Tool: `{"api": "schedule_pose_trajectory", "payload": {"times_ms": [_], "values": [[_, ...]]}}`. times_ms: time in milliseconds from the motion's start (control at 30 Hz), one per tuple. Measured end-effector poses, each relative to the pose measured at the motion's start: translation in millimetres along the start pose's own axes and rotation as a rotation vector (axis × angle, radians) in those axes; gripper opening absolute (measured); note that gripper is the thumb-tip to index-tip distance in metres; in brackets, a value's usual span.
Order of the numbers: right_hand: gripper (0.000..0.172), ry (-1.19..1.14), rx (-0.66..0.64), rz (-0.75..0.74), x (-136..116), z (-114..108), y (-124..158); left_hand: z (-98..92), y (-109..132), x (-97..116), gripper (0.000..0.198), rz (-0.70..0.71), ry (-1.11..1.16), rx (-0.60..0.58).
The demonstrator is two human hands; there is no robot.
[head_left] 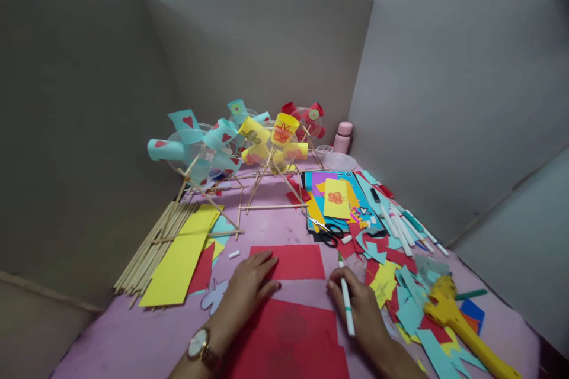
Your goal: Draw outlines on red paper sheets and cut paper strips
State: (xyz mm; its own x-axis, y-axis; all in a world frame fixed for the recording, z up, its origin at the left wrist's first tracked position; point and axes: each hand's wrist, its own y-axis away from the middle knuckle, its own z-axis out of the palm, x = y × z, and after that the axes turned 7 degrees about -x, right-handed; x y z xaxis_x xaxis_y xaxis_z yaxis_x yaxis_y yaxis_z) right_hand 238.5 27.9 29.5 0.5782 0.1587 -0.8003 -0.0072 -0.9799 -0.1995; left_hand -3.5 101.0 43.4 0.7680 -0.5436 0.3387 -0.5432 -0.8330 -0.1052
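My left hand [254, 277] lies with fingers outstretched, its fingertips on the left end of a red paper rectangle [300, 262]. A white marker [346, 302] with a green band and green tip is gripped in my right hand [362, 305], just right of that paper. Below both hands is a larger red sheet [302, 343] with faint round marks. A small white cap [234, 254] rests left of the rectangle. Beside my left wrist lies a pale flower-shaped cutout [214, 295]. Black-handled scissors [331, 234] lie beyond my right hand.
Paper windmills on stick frames, one blue [191, 142] and one yellow [284, 130], stand at the back left and middle. Wooden sticks [142, 254] and yellow paper [182, 260] lie left. Paper scraps [409, 302], several markers [402, 228] and a yellow glue gun [466, 331] occupy the right.
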Motion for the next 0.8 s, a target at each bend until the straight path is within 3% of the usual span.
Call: {"api": "schedule_pose_trajectory", "payload": {"times_ms": [100, 233, 367, 600, 800], "values": [[0.018, 0.003, -0.014, -0.006, 0, 1, 0, -1.3, -5, -2, 0.027, 0.032, -0.046, 0.004], [0.017, -0.002, -0.029, -0.049, -2, 2, 1, -5.8, 1, 2, 0.035, 0.076, -0.087, 0.002], [0.018, 0.016, -0.018, -0.067, -3, 2, 3, -7.7, 7, 6, 0.019, 0.117, -0.095, -0.013], [0.021, 0.052, -0.008, -0.115, 5, 4, 4, 2.0, 15, 2, 0.042, 0.123, -0.058, 0.024], [0.031, 0.062, -0.036, -0.138, 11, 5, 7, 2.5, 17, 12, 0.018, 0.067, 0.11, 0.09]]}}
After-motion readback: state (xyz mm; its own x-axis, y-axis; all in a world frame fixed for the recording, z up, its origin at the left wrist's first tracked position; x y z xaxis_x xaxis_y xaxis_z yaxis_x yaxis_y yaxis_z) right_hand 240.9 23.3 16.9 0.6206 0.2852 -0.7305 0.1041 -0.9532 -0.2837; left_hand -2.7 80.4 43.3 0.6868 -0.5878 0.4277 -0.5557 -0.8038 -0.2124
